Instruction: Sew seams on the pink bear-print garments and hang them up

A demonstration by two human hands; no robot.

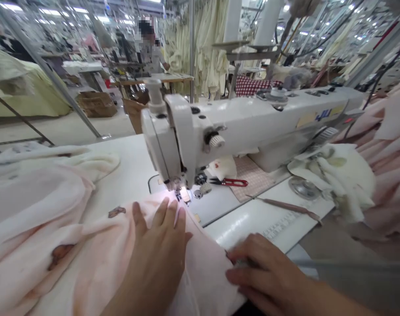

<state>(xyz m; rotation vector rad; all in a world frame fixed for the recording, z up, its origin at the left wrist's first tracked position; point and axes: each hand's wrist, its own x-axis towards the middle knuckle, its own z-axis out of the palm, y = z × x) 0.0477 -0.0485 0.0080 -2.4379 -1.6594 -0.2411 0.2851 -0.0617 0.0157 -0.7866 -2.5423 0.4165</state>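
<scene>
Pale pink fabric [206, 267] with brown printed figures covers the left and front of the sewing table, and its edge runs up under the needle of a white sewing machine [249, 123]. Flat on this fabric, just in front of the lit presser foot [179, 194], lies my left hand [163, 237] with its fingers spread. My right hand [262, 272] is closed at the fabric's right edge, thumb and fingers pinching it near the table's front. The right hand is slightly blurred.
Red-handled thread snips [231, 181] lie behind the needle area on the machine bed. A thin pointed tool [285, 206] rests on the right of the table, near a cream cloth scrap [338, 175]. Pink fabric [380, 188] hangs at right. Another person [152, 48] works at a far table.
</scene>
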